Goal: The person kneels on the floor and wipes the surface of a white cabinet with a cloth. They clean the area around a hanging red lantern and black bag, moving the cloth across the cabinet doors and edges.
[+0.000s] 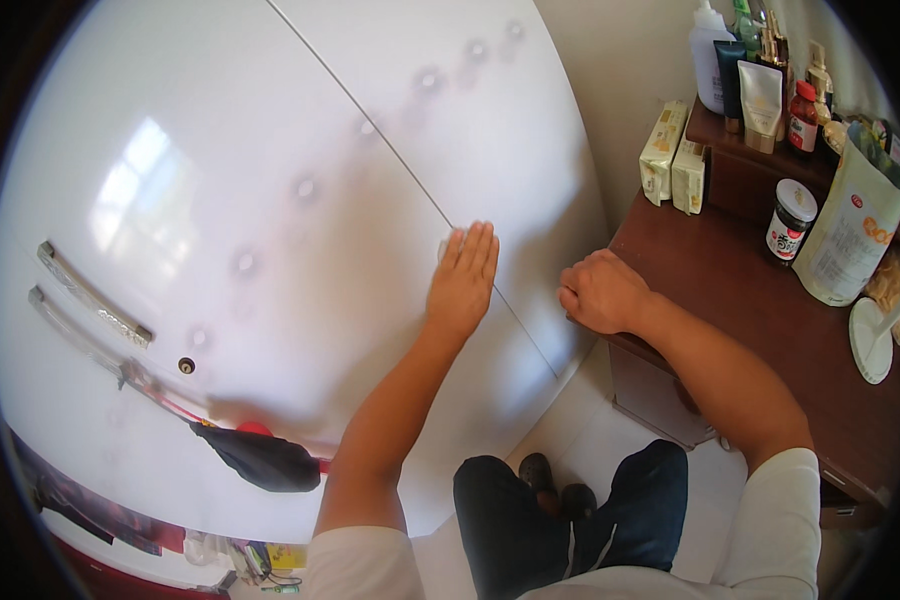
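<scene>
My left hand (463, 281) is raised before the glossy white wardrobe doors (330, 247), its fingers extended and close together near the seam between two panels. A pale edge shows beside its fingertips; whether the palm covers something or touches the door cannot be told. My right hand (604, 291) is curled into a loose fist at the near left corner of the dark red-brown wooden desk (709, 281). Its palm side is hidden, and no object shows in it. Two long door handles (94, 296) and a round keyhole lock (186, 365) sit at the left of the doors.
A black cloth bag (259, 457) hangs from a handle. The desk holds a lidded jar (789, 225), a stand-up pouch (847, 232), a white plastic lid (870, 345) and tissue packs (664, 154). Bottles and tubes (761, 101) crowd its shelf. A white drawer unit (652, 390) stands below.
</scene>
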